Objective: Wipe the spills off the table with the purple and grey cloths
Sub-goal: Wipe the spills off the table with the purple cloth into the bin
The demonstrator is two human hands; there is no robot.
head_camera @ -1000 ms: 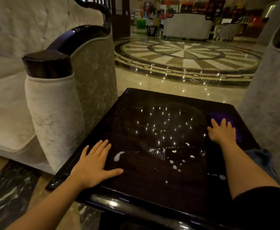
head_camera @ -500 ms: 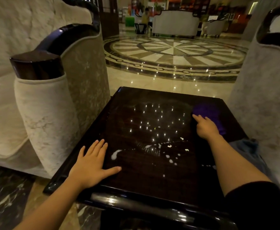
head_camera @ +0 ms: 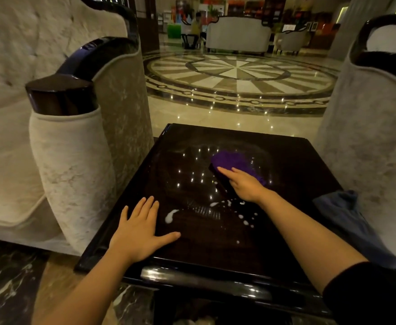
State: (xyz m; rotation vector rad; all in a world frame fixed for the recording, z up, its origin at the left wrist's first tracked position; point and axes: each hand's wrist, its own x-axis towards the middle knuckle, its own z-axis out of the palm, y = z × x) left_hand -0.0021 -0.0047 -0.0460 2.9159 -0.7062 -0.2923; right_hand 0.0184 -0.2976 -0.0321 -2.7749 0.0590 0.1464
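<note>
**Purple cloth on the surface, just beyond the spill**

Right hand (head_camera: pixel 245 187): lies flat, fingers loosely spread, pressing the purple cloth (head_camera: pixel 233 161) down onto the dark surface (head_camera: pixel 286 165). No pinch; the palm covers the near edge of the cloth, the rest shows past the fingertips. A flat press suits wiping: it puts the most fabric on the surface.

Left hand (head_camera: pixel 140 233): palm down, fingers spread, holding nothing, at the near-left of the surface. Probably a brace for the reach, and it sits just left of the spill, not in it.

Spill (head_camera: pixel 171 216): one white smear beside the left thumb side, and a scatter of droplets (head_camera: pixel 246 221) running toward the right wrist. All lie nearer than the cloth, so a pull toward the body looks like the next stroke.

Grey cloth (head_camera: pixel 342 214): bunched at the right edge of the surface, partly hanging off, untouched, in easy reach of the right hand.

Task judged early: spill mostly unwiped.
</note>
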